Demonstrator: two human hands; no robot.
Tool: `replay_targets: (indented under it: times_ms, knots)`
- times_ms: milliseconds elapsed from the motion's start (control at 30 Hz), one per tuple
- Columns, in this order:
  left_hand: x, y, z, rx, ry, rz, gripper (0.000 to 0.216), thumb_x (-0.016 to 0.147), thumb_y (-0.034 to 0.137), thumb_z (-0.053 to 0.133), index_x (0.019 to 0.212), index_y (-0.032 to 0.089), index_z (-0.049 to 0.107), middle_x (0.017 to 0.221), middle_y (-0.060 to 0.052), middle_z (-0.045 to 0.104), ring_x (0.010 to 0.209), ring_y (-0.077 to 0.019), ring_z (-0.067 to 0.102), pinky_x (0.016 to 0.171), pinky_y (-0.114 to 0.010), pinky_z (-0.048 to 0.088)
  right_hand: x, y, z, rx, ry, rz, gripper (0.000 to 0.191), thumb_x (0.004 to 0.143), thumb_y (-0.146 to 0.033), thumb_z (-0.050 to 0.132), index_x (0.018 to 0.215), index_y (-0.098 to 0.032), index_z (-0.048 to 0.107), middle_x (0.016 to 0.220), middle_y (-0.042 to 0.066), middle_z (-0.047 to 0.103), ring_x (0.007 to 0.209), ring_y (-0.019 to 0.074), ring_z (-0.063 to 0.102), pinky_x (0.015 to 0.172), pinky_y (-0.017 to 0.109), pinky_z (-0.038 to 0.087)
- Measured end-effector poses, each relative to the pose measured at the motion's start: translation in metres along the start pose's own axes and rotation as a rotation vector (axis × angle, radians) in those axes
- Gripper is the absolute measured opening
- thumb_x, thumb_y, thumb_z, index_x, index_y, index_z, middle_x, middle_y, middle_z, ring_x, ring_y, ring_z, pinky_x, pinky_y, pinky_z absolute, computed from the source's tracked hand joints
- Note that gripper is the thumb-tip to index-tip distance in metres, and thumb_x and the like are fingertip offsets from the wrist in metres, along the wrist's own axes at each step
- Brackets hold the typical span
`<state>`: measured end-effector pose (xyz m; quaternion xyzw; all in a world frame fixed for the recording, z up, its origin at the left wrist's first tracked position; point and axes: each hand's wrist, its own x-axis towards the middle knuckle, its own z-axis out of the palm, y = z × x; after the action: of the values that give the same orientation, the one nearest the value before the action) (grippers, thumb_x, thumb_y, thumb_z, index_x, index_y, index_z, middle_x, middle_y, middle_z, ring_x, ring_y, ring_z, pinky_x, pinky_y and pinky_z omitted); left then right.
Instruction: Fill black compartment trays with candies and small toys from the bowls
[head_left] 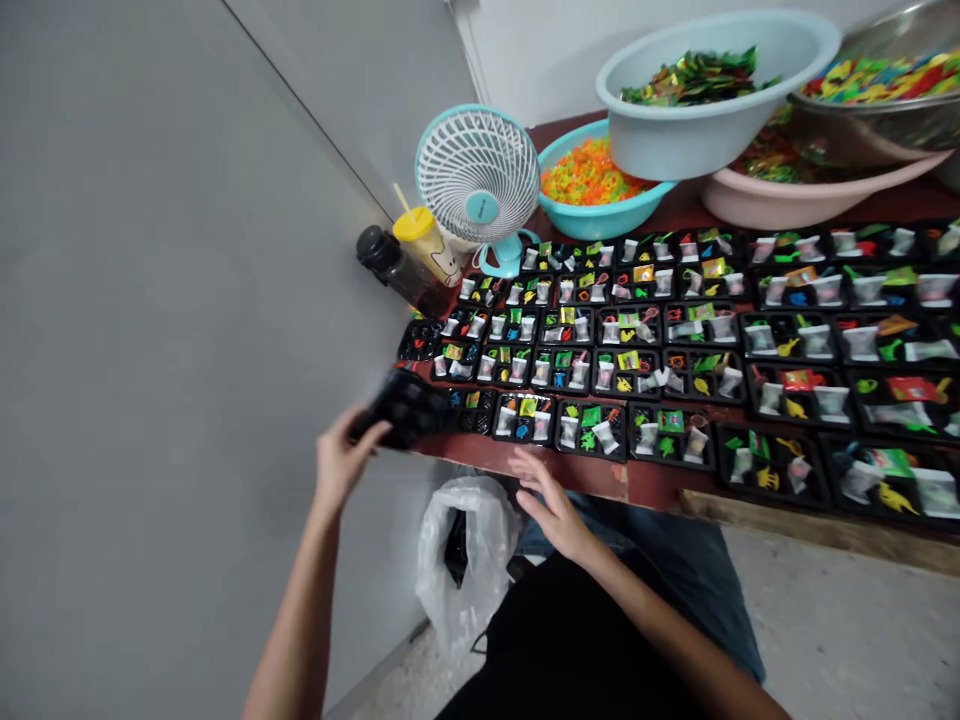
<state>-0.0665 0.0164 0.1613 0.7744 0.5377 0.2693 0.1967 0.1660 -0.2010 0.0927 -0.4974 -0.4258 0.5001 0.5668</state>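
Note:
My left hand (346, 455) grips a black plastic compartment tray (407, 408) by its near left edge, at the table's left corner. The tray is smeared by motion, and some coloured bits show at its far edge. My right hand (549, 505) hangs just off the front edge of the table, fingers stretched out, holding nothing. Closest to it is a filled black tray (523, 417) with small wrapped packets and a blue toy piece. Rows of similar trays cover the dark red table (480, 452).
A fan (480, 170), a black-lidded bottle (397, 265) and a yellow-lidded cup (427, 245) stand at the back left. Basins of small coloured pieces, including a light blue basin (675, 140), line the back. Below the edge hangs a white plastic bag (480, 530). A grey wall (187, 300) borders the left.

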Motion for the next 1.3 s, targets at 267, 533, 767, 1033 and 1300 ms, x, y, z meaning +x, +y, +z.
replay_targets:
  times_ms: [267,533,767,1033,1300]
  knots:
    - [0.063,-0.081,0.014,0.423,0.241,-0.195,0.053,0.079,0.042,0.053,0.122,0.011,0.05,0.1,-0.017,0.064,0.093,-0.0308,0.061,0.083,-0.041,0.046,-0.033,0.039,0.02,-0.546,-0.587,0.082,0.034,0.078,-0.027,0.055,0.111,-0.024,0.062,0.103,0.006,0.067,0.094,0.0204,0.062,0.082,0.028,0.046]
    - [0.055,-0.085,0.024,0.383,0.364,-0.138,0.056,0.079,0.047,0.052,0.121,0.011,0.047,0.103,-0.014,0.061,0.094,-0.0268,0.059,0.085,-0.038,0.045,-0.032,0.041,-0.008,-0.489,-0.373,0.099,0.033,0.081,-0.028,0.051,0.112,-0.024,0.061,0.11,0.006,0.064,0.104,0.0222,0.058,0.091,0.033,0.042]
    - [0.044,-0.077,0.018,0.398,0.382,-0.133,0.043,0.084,0.043,0.044,0.113,0.013,0.053,0.105,-0.013,0.061,0.097,-0.0246,0.057,0.087,-0.035,0.043,-0.034,0.053,-0.03,-0.399,-0.18,0.078,0.032,0.085,-0.027,0.044,0.113,-0.026,0.06,0.113,0.006,0.06,0.109,0.0209,0.053,0.097,0.038,0.04]
    - [0.04,-0.061,0.015,0.626,0.383,-0.262,0.04,0.081,0.045,0.048,0.111,0.02,0.057,0.113,-0.013,0.053,0.086,-0.0265,0.057,0.071,-0.036,0.042,-0.042,0.081,-0.072,-0.729,-0.019,0.217,0.039,0.084,-0.043,0.047,0.116,-0.024,0.059,0.121,0.01,0.058,0.119,0.0298,0.047,0.106,0.049,0.026]
    - [0.038,-0.052,0.009,0.7,0.367,-0.106,0.036,0.085,0.041,0.042,0.105,0.018,0.061,0.106,-0.013,0.055,0.101,-0.03,0.047,0.075,-0.036,0.039,-0.042,0.108,-0.093,-0.503,0.176,0.162,0.047,0.078,-0.053,0.054,0.115,-0.025,0.059,0.129,0.004,0.053,0.13,0.0261,0.035,0.113,0.045,0.01]
